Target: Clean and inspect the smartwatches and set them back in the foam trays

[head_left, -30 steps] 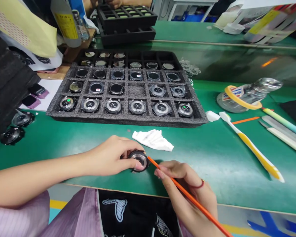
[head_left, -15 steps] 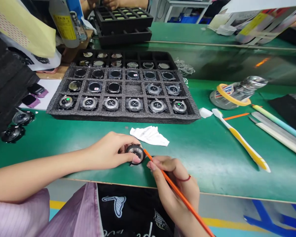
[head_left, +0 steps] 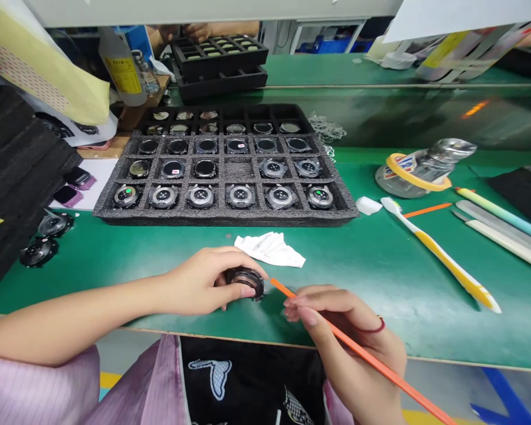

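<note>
From the head camera, down at the near edge of the green bench (head_left: 380, 271): the left hand (head_left: 203, 283) is curled around a round watch case (head_left: 246, 278), thumb and fingertips pinching its rim and holding it just above the mat, tipped a little toward the wearer. The right hand (head_left: 345, 330) is closed pen-fashion on a thin orange stick (head_left: 371, 360), whose tip sits right at the case's right edge; whether it actually touches is too fine to tell. By the look of it, that case is small, light and rigid. Its smooth metal ring would slip easily and its faces would mark easily, so the rim is the sensible place to grip, fingers spread on opposite sides and kept off the flat faces. The stick looks slim, stiff and nearly weightless, and is best pinched close to the working end for control. Just beyond the hands lies a crumpled white cloth (head_left: 269, 249), and behind that a grey foam tray (head_left: 223, 219) with more watch cases, one per pocket. A yellow-handled toothbrush (head_left: 442, 260) lies off to the right, well apart.
</note>
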`<state>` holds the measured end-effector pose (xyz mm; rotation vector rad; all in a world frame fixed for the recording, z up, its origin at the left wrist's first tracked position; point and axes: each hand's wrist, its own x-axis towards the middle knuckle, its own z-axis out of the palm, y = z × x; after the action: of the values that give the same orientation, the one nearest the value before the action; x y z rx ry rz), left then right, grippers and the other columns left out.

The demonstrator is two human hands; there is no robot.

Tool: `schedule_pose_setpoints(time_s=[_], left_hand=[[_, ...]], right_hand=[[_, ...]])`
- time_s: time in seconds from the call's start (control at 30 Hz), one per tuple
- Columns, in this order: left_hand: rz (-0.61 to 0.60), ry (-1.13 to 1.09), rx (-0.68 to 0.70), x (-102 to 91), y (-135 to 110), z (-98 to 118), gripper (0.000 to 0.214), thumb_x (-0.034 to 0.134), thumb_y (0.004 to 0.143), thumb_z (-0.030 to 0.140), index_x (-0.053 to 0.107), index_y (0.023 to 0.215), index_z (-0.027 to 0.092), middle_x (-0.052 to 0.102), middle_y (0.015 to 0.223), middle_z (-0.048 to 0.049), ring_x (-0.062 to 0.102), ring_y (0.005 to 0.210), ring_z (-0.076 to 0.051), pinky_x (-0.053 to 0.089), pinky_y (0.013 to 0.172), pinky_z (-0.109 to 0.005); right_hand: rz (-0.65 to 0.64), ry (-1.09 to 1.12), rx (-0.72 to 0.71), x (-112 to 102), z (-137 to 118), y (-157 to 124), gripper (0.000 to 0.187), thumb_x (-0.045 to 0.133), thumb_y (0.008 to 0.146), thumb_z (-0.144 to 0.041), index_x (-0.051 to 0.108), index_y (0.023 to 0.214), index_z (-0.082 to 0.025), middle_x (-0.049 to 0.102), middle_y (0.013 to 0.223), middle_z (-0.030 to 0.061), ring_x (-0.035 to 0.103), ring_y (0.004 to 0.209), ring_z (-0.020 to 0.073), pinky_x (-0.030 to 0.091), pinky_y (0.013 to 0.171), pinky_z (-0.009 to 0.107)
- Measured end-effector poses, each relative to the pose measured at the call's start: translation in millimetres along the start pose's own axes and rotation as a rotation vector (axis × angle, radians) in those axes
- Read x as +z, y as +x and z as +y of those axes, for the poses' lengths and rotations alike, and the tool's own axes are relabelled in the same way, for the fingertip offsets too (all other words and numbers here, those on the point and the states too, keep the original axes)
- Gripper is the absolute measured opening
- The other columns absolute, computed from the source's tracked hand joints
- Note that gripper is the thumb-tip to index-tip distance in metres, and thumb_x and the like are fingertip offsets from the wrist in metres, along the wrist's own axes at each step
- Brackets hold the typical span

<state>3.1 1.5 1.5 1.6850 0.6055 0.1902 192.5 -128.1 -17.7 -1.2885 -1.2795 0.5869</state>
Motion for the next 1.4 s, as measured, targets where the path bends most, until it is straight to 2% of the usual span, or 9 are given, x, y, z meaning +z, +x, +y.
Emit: schedule_pose_setpoints(time_s=[0.1, 0.2, 0.33, 0.43, 0.63, 1.03, 1.17, 1.3, 1.4], left_hand=[[-0.011, -0.067, -0.014, -3.4, 3.9, 2.6, 0.019, 0.066, 0.090, 0.020, 0.068, 0.108, 0.016, 0.072, 0.100, -0.0052, 0.071, 0.079, -0.013, 0.063, 0.066, -0.024], [-0.016, -0.083, -0.054, -6.7, 6.8, 3.8, 0.018, 0.069, 0.089, 0.021, 0.068, 0.105, 0.015, 0.074, 0.094, -0.0033, 0.070, 0.070, -0.010, 0.062, 0.066, -0.022], [-0.017, -0.083, -0.066, -8.0, 7.2, 3.9, 0.018, 0.070, 0.088, 0.021, 0.067, 0.104, 0.015, 0.074, 0.093, -0.0020, 0.071, 0.067, -0.008, 0.062, 0.064, -0.019], [-0.003, -0.109, -0.079, -6.9, 7.0, 3.8, 0.017, 0.070, 0.087, 0.021, 0.067, 0.103, 0.015, 0.073, 0.093, -0.0013, 0.071, 0.068, -0.009, 0.063, 0.065, -0.020], [-0.028, -0.103, -0.125, -6.6, 10.0, 5.0, 0.015, 0.069, 0.088, 0.021, 0.065, 0.101, 0.015, 0.072, 0.091, -0.0009, 0.071, 0.067, -0.009, 0.063, 0.064, -0.020], [-0.027, -0.087, -0.117, -7.2, 9.3, 4.9, 0.014, 0.068, 0.089, 0.019, 0.063, 0.102, 0.015, 0.073, 0.093, -0.0021, 0.073, 0.066, -0.010, 0.064, 0.065, -0.022], [-0.023, -0.093, -0.110, -6.8, 9.6, 4.7, 0.013, 0.068, 0.089, 0.018, 0.064, 0.101, 0.015, 0.072, 0.091, -0.0015, 0.072, 0.067, -0.010, 0.063, 0.063, -0.020], [-0.028, -0.096, -0.118, -6.4, 9.4, 4.1, 0.015, 0.069, 0.089, 0.019, 0.063, 0.103, 0.015, 0.071, 0.092, -0.0018, 0.072, 0.068, -0.010, 0.063, 0.062, -0.020], [-0.010, -0.110, -0.102, -5.7, 8.8, 3.2, 0.014, 0.067, 0.090, 0.017, 0.063, 0.104, 0.015, 0.071, 0.092, -0.0021, 0.072, 0.071, -0.010, 0.064, 0.065, -0.020]], right_hand=[[-0.085, -0.064, -0.065, -1.8, 3.5, 7.3, 0.016, 0.070, 0.089, -0.011, 0.069, 0.098, -0.025, 0.078, 0.084, -0.0008, 0.076, 0.074, 0.0125, 0.062, 0.069, 0.019], [-0.206, -0.114, -0.145, -2.0, 6.5, 19.5, 0.014, 0.070, 0.089, -0.010, 0.067, 0.093, -0.023, 0.079, 0.088, 0.0007, 0.078, 0.079, 0.0146, 0.063, 0.074, 0.022], [-0.258, -0.109, -0.143, -0.7, 6.6, 30.0, 0.013, 0.066, 0.091, -0.011, 0.063, 0.088, -0.023, 0.077, 0.084, 0.0006, 0.076, 0.078, 0.0150, 0.063, 0.071, 0.024], [-0.217, -0.095, -0.139, 2.0, 6.3, 22.5, 0.016, 0.063, 0.091, -0.008, 0.059, 0.087, -0.023, 0.074, 0.081, 0.0003, 0.074, 0.075, 0.0139, 0.061, 0.067, 0.023], [-0.054, -0.120, -0.100, 12.1, 9.8, 1.3, 0.018, 0.061, 0.091, -0.005, 0.058, 0.091, -0.023, 0.073, 0.085, 0.0019, 0.072, 0.073, 0.0128, 0.058, 0.064, 0.022], [-0.037, -0.079, -0.091, 19.2, 11.7, -5.8, 0.020, 0.060, 0.092, -0.004, 0.056, 0.092, -0.023, 0.070, 0.086, 0.0013, 0.068, 0.072, 0.0123, 0.054, 0.061, 0.023], [-0.038, -0.135, -0.107, 16.9, 11.4, -8.4, 0.022, 0.060, 0.090, -0.002, 0.055, 0.089, -0.023, 0.067, 0.082, 0.0004, 0.067, 0.070, 0.0119, 0.053, 0.061, 0.024], [-0.031, -0.068, -0.050, 18.5, 10.4, -6.3, 0.019, 0.060, 0.092, -0.005, 0.055, 0.087, -0.023, 0.070, 0.082, 0.0012, 0.070, 0.070, 0.0133, 0.054, 0.059, 0.023], [-0.018, -0.057, -0.078, 20.2, 9.6, -7.2, 0.018, 0.060, 0.092, -0.006, 0.057, 0.089, -0.023, 0.071, 0.083, 0.0018, 0.070, 0.071, 0.0145, 0.055, 0.060, 0.025]])
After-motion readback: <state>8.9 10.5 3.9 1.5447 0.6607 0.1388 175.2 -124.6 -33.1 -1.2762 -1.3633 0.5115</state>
